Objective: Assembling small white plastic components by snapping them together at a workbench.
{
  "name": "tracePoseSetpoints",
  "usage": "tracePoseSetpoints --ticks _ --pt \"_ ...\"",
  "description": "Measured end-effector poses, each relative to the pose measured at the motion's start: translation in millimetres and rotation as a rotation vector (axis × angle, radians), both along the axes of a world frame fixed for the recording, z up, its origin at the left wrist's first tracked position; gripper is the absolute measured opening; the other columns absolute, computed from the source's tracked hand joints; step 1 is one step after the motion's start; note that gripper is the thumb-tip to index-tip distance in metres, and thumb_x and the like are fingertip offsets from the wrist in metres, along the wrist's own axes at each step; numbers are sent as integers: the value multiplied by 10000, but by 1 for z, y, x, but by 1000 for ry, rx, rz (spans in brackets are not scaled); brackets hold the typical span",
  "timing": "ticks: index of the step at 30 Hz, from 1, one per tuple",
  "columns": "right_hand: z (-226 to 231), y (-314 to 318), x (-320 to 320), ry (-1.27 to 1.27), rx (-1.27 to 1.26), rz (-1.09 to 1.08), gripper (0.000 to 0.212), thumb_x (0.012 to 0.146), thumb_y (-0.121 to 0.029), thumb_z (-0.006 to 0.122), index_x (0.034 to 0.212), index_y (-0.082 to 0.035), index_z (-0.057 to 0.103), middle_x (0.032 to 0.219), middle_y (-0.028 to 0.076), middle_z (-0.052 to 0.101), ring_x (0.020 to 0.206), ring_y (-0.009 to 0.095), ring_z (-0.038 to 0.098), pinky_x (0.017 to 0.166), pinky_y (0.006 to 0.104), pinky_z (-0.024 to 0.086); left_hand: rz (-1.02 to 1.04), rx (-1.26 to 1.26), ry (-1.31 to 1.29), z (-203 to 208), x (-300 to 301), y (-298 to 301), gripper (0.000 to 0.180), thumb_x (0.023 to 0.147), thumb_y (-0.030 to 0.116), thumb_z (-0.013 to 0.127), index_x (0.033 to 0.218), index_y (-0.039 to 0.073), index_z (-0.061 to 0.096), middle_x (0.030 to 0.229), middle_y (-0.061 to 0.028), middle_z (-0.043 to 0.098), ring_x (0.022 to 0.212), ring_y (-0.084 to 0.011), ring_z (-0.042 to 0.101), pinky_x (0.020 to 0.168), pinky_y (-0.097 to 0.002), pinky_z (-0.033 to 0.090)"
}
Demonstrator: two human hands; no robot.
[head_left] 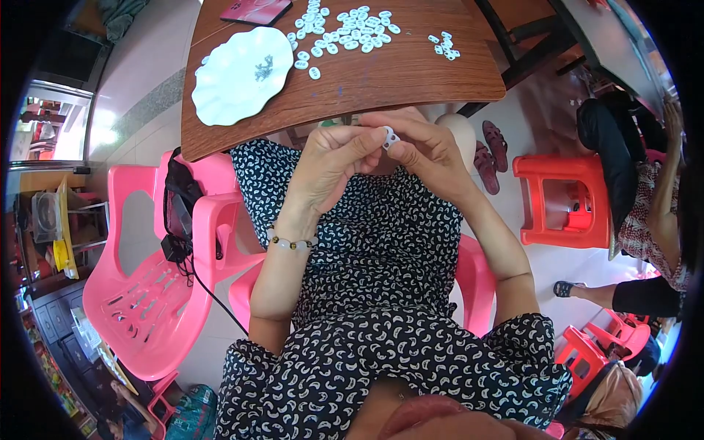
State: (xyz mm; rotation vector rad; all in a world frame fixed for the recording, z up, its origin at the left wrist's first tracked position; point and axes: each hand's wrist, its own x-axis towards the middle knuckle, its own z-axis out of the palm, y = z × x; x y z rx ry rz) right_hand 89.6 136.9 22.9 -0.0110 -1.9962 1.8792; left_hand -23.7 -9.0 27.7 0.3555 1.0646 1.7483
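Just beyond the table's front edge, over my lap, both hands meet at a small white plastic piece (pixel 391 138) with dark round holes. My right hand (pixel 434 152) pinches it between thumb and forefinger. The thumb and fingers of my left hand (pixel 328 163) close on its left side; whether they also hold something tiny is hidden. On the wooden table (pixel 411 81) lies a white wavy-rimmed plate (pixel 224 92) with a little heap of small grey metal bits (pixel 264 68). Many white oval pieces (pixel 359 31) are scattered right of it, and several small white pieces (pixel 444 48) lie farther right.
A pink card or box (pixel 255 10) lies at the table's far edge. To my left stands a pink plastic chair (pixel 147 308) with a black bag (pixel 181 194) and cable. Red stools (pixel 565 198), maroon sandals (pixel 486 165) and other seated people are on the right.
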Motion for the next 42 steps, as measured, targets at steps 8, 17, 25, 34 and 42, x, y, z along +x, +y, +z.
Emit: tracePoseSetpoints --ticks 8,17,25,34,42 --pt "-4 -2 1 37 16 32 322 911 -221 615 1190 -62 635 1032 45 605 937 107 567 817 233 474 25 1 -59 6 7 1 159 871 141 672 916 -10 693 766 -24 650 671 -69 578 621 -191 469" --pt "-10 -7 2 21 -8 -20 431 893 -369 601 1136 -17 652 1099 80 652 984 134 559 792 262 506 41 -6 -102 4 11 0 132 869 126 667 874 -3 692 763 -25 637 672 -81 563 614 -201 445" --pt "-9 -7 1 150 96 -101 262 907 -200 618 1115 -49 670 970 53 613 910 107 578 774 238 491 36 -1 -129 3 17 3 144 869 114 663 939 -5 701 811 -42 661 693 -91 583 650 -209 472" --pt "-25 6 -3 65 -128 10 449 947 -339 541 1219 17 572 1108 96 622 1007 135 582 835 245 481 76 66 -110 -3 18 14 213 899 202 645 925 -3 692 836 -43 669 721 -87 588 661 -204 476" --pt "-28 12 -6 18 -151 113 529 947 -386 528 1308 -1 501 1235 120 597 1031 123 587 855 240 475 126 52 -17 -10 14 13 250 905 230 637 935 -14 686 858 -59 678 722 -86 592 652 -200 474"
